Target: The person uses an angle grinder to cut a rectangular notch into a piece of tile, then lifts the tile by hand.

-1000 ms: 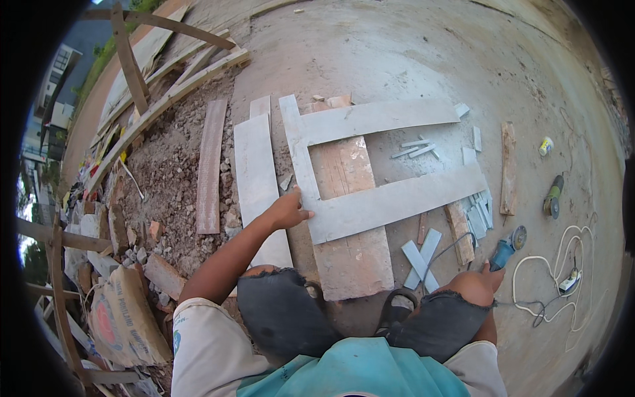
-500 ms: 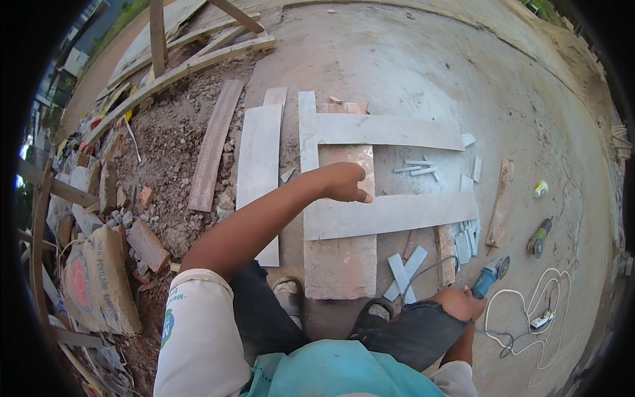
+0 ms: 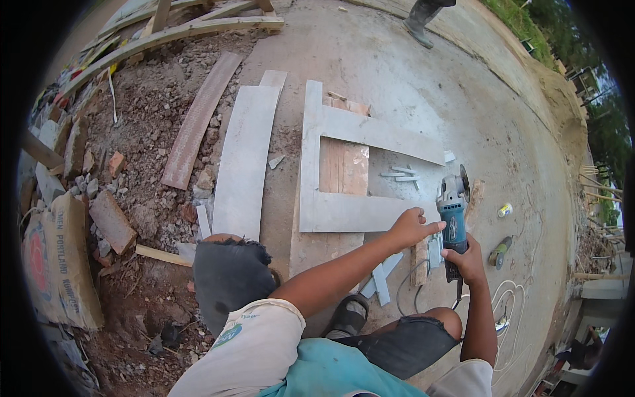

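Observation:
My right hand (image 3: pixel 467 260) grips the rear body of a blue angle grinder (image 3: pixel 452 221), held up with its disc at the far end. My left hand (image 3: pixel 411 228) reaches across beside the grinder, thumb apart from the loosely bent fingers and close to the tool's body; whether it touches I cannot tell. To the left lies a pale grey slab (image 3: pixel 357 213) with a long strip (image 3: pixel 311 132) and another slab (image 3: pixel 390 135), forming a frame open to the right. They rest over a reddish-brown board (image 3: pixel 342 165). Small cut strips (image 3: pixel 402 173) lie between the slabs.
More pale slabs (image 3: pixel 246 155) and a reddish plank (image 3: pixel 202 119) lie left, beside rubble and a cement bag (image 3: pixel 61 261). A green grinder (image 3: pixel 501 253), a small tub (image 3: pixel 505 210) and a coiled white cable (image 3: pixel 512 291) are at right. A person's boot (image 3: pixel 418 32) shows far off.
The blue grinder has been raised from beside my right knee, in my right hand. My left hand has moved right from over the slabs to the grinder. A person's boots now appear at the top.

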